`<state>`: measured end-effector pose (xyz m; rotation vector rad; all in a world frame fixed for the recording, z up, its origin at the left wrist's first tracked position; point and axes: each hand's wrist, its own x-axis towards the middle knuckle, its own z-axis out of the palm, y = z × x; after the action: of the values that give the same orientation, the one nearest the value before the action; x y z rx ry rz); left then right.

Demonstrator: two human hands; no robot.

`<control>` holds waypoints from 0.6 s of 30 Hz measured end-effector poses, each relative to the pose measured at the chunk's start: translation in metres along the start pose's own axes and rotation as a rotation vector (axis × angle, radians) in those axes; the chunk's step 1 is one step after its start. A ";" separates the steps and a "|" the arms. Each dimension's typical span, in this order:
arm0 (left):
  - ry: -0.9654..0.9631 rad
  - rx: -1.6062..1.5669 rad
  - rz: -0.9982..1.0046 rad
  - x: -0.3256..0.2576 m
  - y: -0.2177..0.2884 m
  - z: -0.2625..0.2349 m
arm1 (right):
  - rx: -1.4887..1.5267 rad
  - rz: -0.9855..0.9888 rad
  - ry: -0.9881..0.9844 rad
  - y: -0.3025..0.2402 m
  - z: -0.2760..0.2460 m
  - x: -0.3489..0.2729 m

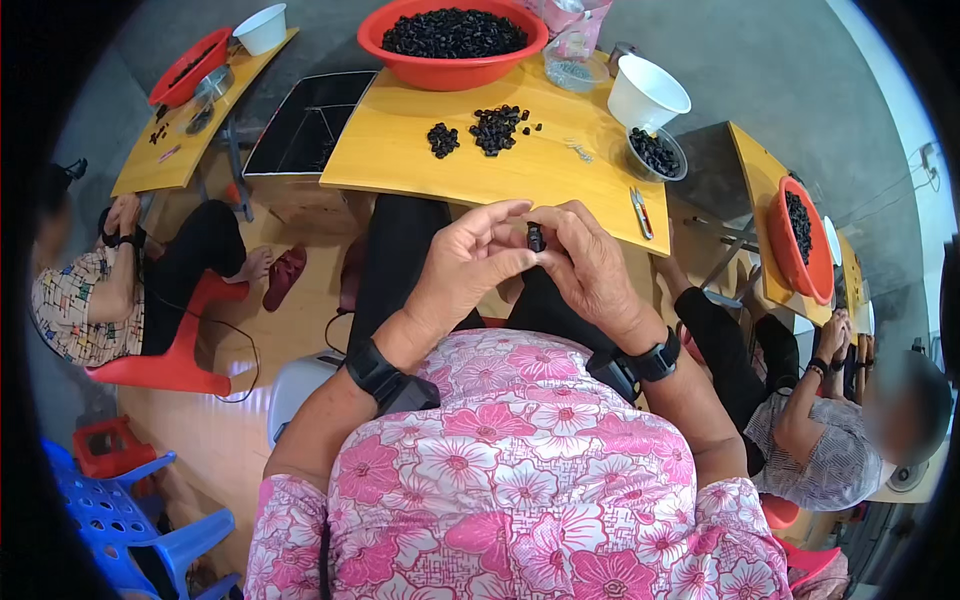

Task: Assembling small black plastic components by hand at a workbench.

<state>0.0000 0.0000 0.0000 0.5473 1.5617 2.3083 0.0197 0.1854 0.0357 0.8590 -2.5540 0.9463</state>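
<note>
A small black piece [536, 237] sits just above the middle of the frame, pinched between both hands over the person's lap. The left hand [470, 262] has thumb and forefinger closed on it from one side; the right hand [585, 262] curls round the other side, fingertips pressed to it, the rest of the fingers loosely bent. It looks light and hard, small enough to slip — best taken at its ends with the fingertips, I would judge.

Beyond the hands lies a yellow table [400, 150] with two little heaps of the same dark pieces [497, 128], and a red basin [452, 45] heaped full at the top centre. To the upper right stand a white cup [646, 93] and a small bowl [655, 153] — a red-handled tool [640, 212] lies near the table's edge.
</note>
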 end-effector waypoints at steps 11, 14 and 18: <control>-0.015 0.363 0.190 0.000 0.009 0.007 | 0.083 -0.022 0.022 -0.002 -0.001 -0.002; -0.002 0.415 0.229 0.002 0.009 0.007 | 0.098 -0.004 0.011 -0.001 -0.001 -0.001; 0.006 0.430 0.229 0.002 0.012 0.008 | 0.110 0.006 0.023 -0.004 -0.001 0.000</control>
<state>0.0013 0.0029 0.0137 0.8610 2.1114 2.1245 0.0218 0.1837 0.0384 0.8657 -2.5061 1.1010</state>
